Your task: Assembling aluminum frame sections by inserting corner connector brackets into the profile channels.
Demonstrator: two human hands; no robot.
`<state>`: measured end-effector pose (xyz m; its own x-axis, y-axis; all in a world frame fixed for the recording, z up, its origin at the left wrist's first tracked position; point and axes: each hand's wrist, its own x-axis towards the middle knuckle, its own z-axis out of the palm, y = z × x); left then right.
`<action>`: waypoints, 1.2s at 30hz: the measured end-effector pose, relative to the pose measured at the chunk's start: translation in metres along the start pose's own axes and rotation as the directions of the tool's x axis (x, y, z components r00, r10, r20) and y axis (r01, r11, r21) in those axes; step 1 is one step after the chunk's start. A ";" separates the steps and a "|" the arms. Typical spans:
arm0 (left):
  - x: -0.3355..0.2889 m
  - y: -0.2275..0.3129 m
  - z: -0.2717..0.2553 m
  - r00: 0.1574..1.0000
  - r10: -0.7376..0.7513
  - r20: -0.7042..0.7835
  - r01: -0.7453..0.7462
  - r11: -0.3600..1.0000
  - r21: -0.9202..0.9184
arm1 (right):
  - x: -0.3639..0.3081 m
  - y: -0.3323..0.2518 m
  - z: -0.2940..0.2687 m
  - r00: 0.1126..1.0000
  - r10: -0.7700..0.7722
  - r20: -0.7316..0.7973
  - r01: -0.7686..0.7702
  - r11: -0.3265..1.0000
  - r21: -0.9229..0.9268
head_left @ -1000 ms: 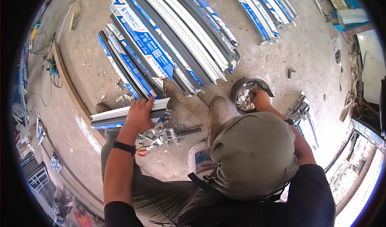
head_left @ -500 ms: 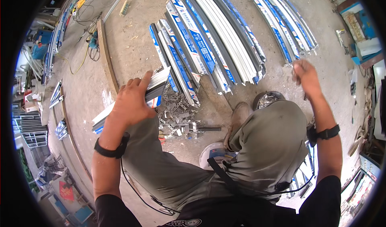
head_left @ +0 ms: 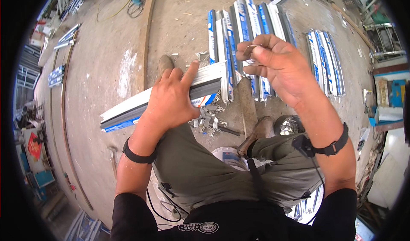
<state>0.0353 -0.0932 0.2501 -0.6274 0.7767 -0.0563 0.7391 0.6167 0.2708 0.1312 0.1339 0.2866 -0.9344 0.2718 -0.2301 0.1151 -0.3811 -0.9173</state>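
Note:
My left hand (head_left: 173,95) lies over a white and dark grey metal profile (head_left: 128,106) with blue-and-white film, its fingers across the top and thumb along the near side. The profile slants over my left thigh, and a second white piece meets its far right end at a corner. Above and to the right of that corner, apart from it, my right hand (head_left: 279,63) pinches a small thin metal plate (head_left: 248,51) between thumb and fingers. Below the profile a heap of small metal brackets (head_left: 209,119) lies on the floor beside a dark-handled hammer (head_left: 228,131).
Film-wrapped profiles (head_left: 241,23) lie in rows ahead, with another bundle (head_left: 326,61) to the right. A shiny round bowl (head_left: 290,124) is by my right shoe (head_left: 258,134). Between my legs stands a white bucket (head_left: 230,155). A long wooden beam (head_left: 147,31) runs along the left.
The view has shifted. My right hand has moved leftward, close to the profile's end, and the small metal plate now shows in its fingers. My left hand stays on the profile.

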 end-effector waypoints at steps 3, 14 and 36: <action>-0.003 -0.017 0.002 0.998 -0.009 -0.068 0.006 0.999 -0.040 | 0.018 0.034 0.015 0.999 0.041 0.003 -0.041 0.998 0.037; -0.013 -0.021 0.003 0.973 0.000 -0.230 -0.004 1.000 -0.016 | 0.034 0.089 0.042 0.979 -0.204 -0.015 0.204 0.979 0.005; -0.006 0.007 0.015 0.951 0.113 -0.289 -0.069 0.985 0.156 | 0.021 0.104 0.014 0.893 -0.416 -0.170 0.401 0.909 -0.115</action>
<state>0.0484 -0.0917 0.2377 -0.5841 0.7708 0.2544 0.8100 0.5738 0.1211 0.1190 0.0874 0.1915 -0.8252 0.5519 0.1203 -0.2312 -0.1358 -0.9634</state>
